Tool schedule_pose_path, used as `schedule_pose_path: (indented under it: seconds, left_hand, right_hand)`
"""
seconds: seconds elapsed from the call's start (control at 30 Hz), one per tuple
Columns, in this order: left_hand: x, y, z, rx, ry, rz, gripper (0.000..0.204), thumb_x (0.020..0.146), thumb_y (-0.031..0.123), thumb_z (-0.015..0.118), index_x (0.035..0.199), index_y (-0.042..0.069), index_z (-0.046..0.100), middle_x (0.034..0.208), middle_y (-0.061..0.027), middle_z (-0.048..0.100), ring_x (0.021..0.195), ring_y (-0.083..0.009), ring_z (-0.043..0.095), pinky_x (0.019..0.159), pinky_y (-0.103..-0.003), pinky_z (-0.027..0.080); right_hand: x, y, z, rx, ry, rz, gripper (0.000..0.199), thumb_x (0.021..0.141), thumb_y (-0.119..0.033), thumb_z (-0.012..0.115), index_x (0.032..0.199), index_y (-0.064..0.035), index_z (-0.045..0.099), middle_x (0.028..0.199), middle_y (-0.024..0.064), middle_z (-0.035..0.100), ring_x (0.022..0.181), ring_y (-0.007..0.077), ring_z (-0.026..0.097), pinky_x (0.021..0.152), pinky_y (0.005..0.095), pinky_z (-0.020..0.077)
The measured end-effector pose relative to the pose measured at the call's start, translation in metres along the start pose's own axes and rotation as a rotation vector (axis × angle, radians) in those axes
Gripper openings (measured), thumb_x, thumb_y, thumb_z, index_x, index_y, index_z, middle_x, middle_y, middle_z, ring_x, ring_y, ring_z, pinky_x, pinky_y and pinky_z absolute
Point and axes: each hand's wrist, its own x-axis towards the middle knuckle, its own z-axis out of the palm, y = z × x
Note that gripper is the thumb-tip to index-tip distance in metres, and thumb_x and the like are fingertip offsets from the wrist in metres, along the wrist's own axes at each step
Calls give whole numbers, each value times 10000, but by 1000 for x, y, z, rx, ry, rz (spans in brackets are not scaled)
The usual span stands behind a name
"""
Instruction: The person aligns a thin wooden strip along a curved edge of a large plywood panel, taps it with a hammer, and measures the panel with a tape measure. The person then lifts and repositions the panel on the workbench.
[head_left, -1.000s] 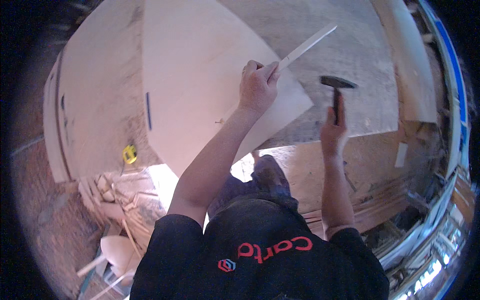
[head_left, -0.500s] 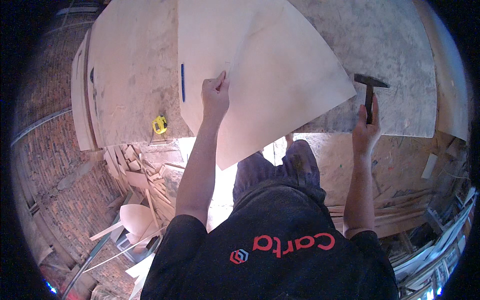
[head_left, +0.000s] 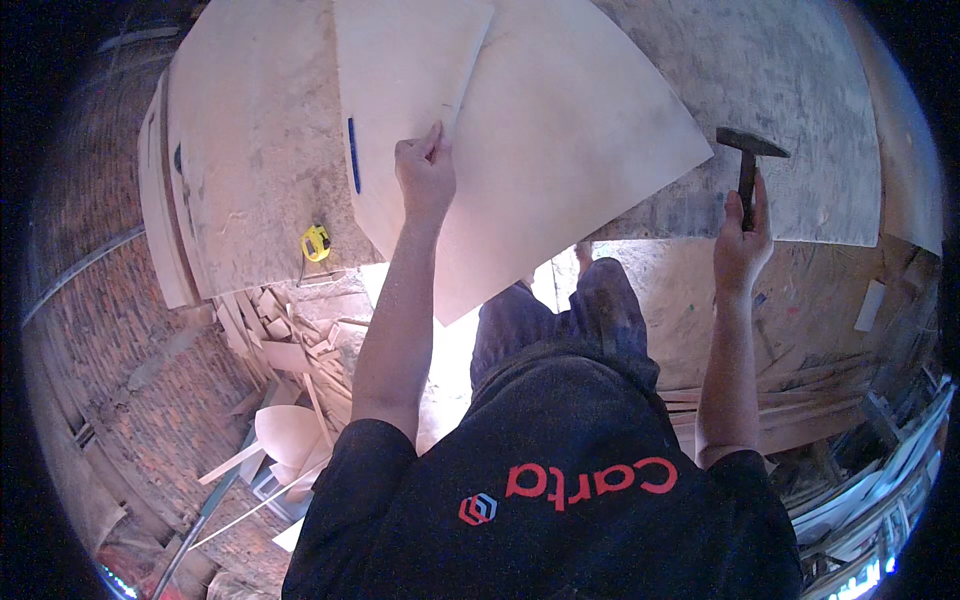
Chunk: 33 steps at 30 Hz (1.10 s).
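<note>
My right hand (head_left: 743, 248) is wrapped round the handle of a hammer (head_left: 752, 143), its dark metal head up over the right part of the worktable. My left hand (head_left: 426, 177) is closed in a pinch at the edge of a pale thin board (head_left: 400, 70); what its fingertips hold is too small to make out. A short dark mark shows just beyond them. That board overlaps a larger pale sheet (head_left: 570, 150) with a curved far edge and a corner pointing right. Left of my left hand, a blue pen (head_left: 354, 155) lies on the board.
A yellow tape measure (head_left: 315, 243) sits near the front edge of the stained worktable (head_left: 255, 130). Wood offcuts (head_left: 285, 325) are heaped on the floor at left, by a brick surface (head_left: 120, 370). Long strips of material (head_left: 870, 490) lie at lower right.
My right hand and the hammer have moved slightly up and to the right. The pinching left hand has shifted a little, with the view itself; the upper board's edge shows more plainly now.
</note>
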Motion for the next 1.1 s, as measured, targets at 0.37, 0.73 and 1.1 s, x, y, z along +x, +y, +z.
schedule_pose_path:
  seconds: [0.37,0.73,1.1]
  left_hand:
    - [2,-2,1,-10,4,8,291,965,216,705,1204,55,744,935,-128,572,862,-227,589,800,-355,502]
    - [-1,12,2,-1,15,-67,293,952,182,714,1218,63,740,1001,-125,554,882,-222,597,821,-350,511]
    - [-9,13,19,167,139,30,313,903,124,711,1211,152,756,985,-126,541,937,-315,532,836,-426,499]
  right_hand:
    - [-7,-3,-4,56,-84,153,456,1012,-132,651,1460,-121,567,1088,72,715,838,95,586,717,269,482]
    - [-9,-9,-1,81,-109,153,455,986,-89,660,1435,-73,583,1344,157,675,1183,212,672,951,327,527]
    - [-5,-92,55,-239,-461,-381,466,985,-124,643,1434,-239,601,1064,117,712,935,332,709,796,416,567]
